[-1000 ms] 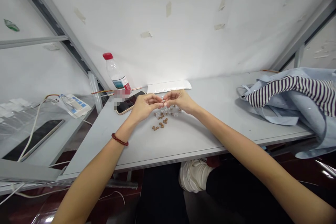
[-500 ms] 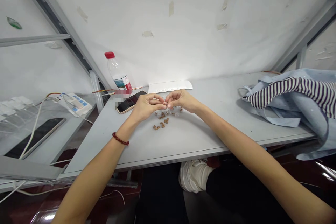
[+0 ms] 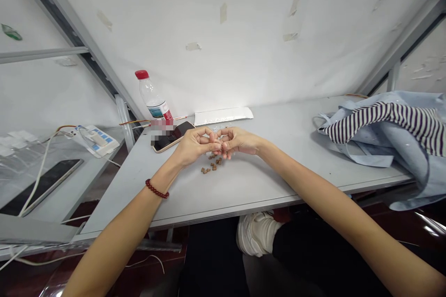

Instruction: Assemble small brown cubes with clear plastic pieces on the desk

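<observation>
Watching from afar, I see the left hand and right hand half curled, their fingertips meeting; I cannot tell whether they hold anything. Small brown pieces lie just below on the grey tabletop, near a phone, a red-capped water bottle and a heap of striped and pale blue clothing, against a taped white wall.

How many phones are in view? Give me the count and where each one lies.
2. One phone lies on the table beside the left hand; the other lies on the plastic-covered surface left of the table. Any under the cloth would not show.
</observation>
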`<move>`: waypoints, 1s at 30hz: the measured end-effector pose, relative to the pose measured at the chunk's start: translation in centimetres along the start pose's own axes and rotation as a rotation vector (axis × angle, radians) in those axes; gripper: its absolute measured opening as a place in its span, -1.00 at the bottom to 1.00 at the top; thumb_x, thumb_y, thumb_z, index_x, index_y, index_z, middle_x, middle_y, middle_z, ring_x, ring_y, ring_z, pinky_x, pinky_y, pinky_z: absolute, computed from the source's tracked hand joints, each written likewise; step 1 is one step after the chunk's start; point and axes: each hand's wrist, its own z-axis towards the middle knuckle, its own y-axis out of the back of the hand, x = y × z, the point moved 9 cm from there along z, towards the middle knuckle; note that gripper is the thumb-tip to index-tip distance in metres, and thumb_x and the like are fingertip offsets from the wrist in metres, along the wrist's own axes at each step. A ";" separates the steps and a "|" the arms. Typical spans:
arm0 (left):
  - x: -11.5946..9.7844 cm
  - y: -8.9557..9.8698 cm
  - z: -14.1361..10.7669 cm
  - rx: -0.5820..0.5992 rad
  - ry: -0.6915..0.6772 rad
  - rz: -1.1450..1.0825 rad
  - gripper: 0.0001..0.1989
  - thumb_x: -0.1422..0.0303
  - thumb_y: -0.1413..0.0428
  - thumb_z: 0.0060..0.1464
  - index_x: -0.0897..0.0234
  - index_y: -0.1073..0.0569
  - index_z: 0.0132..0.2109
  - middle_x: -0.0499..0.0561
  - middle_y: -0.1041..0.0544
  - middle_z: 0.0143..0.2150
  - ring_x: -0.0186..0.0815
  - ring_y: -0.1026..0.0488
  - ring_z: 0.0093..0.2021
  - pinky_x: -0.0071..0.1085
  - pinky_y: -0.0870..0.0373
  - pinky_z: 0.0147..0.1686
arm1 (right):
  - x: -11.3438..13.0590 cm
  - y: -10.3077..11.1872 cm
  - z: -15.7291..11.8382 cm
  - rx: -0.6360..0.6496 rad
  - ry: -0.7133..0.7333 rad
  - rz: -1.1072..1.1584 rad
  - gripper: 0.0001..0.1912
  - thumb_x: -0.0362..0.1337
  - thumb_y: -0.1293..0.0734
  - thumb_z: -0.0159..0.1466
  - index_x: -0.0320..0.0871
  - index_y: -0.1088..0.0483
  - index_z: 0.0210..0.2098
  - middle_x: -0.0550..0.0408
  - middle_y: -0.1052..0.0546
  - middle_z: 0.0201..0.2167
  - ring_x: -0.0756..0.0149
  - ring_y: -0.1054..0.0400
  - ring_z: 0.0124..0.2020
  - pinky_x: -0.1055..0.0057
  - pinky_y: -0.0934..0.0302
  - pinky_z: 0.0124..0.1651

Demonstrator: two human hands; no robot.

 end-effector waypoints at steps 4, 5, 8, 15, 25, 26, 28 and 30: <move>-0.2 0.8 0.3 -0.113 -0.024 0.044 -0.64 0.24 -0.36 -0.17 0.28 -0.34 -0.37 -0.05 -0.59 -0.52 -0.34 -0.53 -0.51 -0.40 -0.47 -0.39 | 0.7 0.0 0.0 -0.024 0.029 0.003 -0.65 -0.14 -0.48 0.14 -0.22 -0.40 -0.20 0.00 -0.59 -0.33 0.33 -0.53 -0.37 0.50 -0.37 -0.40; -0.3 0.9 0.4 -0.139 -0.028 0.057 -0.62 0.22 -0.36 -0.17 0.28 -0.34 -0.36 -0.07 -0.57 -0.54 -0.35 -0.51 -0.53 -0.42 -0.45 -0.43 | 0.9 0.1 0.0 -0.032 0.050 0.000 -0.66 -0.11 -0.46 0.16 -0.23 -0.42 -0.20 -0.02 -0.60 -0.32 0.33 -0.53 -0.34 0.51 -0.37 -0.38; -0.5 1.1 0.7 -0.170 -0.027 0.094 -0.59 0.16 -0.35 -0.18 0.28 -0.35 -0.32 -0.09 -0.53 -0.59 -0.38 -0.45 -0.58 -0.49 -0.34 -0.55 | 1.5 0.2 0.0 -0.044 0.107 -0.013 -0.66 -0.08 -0.42 0.21 -0.25 -0.46 -0.19 -0.06 -0.61 -0.30 0.33 -0.53 -0.27 0.50 -0.37 -0.28; 0.4 1.1 0.6 -0.153 0.026 0.165 -0.63 0.15 -0.31 -0.11 0.29 -0.41 -0.25 -0.10 -0.50 -0.59 -0.43 -0.37 -0.61 -0.53 -0.26 -0.59 | 1.1 0.2 0.1 0.003 0.117 0.001 -0.68 -0.11 -0.42 0.22 -0.25 -0.51 -0.18 -0.07 -0.61 -0.23 0.33 -0.48 -0.14 0.43 -0.33 -0.07; -3.6 1.4 -1.0 -0.315 -0.240 0.598 -0.73 0.23 -0.11 0.13 0.32 -0.52 -0.12 0.10 -0.62 -0.24 -0.25 -0.56 -0.33 -0.37 -0.47 -0.39 | 1.6 3.0 -0.1 -0.265 0.163 0.005 -0.75 -0.20 -0.50 0.08 -0.20 -0.58 -0.27 0.04 -0.56 -0.29 0.43 -0.40 -0.31 0.42 -0.33 -0.15; -5.2 1.9 -2.8 -0.431 -0.324 0.744 -0.77 0.27 -0.10 0.15 0.31 -0.52 -0.15 0.09 -0.62 -0.24 -0.26 -0.56 -0.35 -0.35 -0.48 -0.34 | 1.7 3.8 -0.3 -0.338 0.174 0.015 -0.76 -0.19 -0.51 0.06 -0.20 -0.57 -0.31 0.05 -0.55 -0.32 0.44 -0.39 -0.35 0.43 -0.33 -0.18; -8.5 2.8 -8.3 -0.678 -0.565 0.971 -0.81 0.34 -0.08 0.17 0.28 -0.51 -0.12 0.10 -0.61 -0.15 -0.23 -0.56 -0.22 -0.29 -0.48 -0.18 | 1.9 5.3 -0.8 -0.473 0.200 0.025 -0.75 -0.15 -0.51 0.04 -0.23 -0.55 -0.42 0.05 -0.53 -0.40 0.44 -0.37 -0.41 0.43 -0.35 -0.24; -10.1 3.9 -13.5 -0.748 -0.654 1.103 -0.73 0.36 -0.07 0.19 0.23 -0.45 0.04 0.10 -0.57 -0.05 -0.20 -0.52 -0.10 -0.24 -0.45 -0.08 | 1.6 6.2 -1.1 -0.546 0.187 0.019 -0.72 -0.14 -0.52 0.03 -0.25 -0.55 -0.42 0.05 -0.51 -0.47 0.42 -0.36 -0.46 0.43 -0.36 -0.29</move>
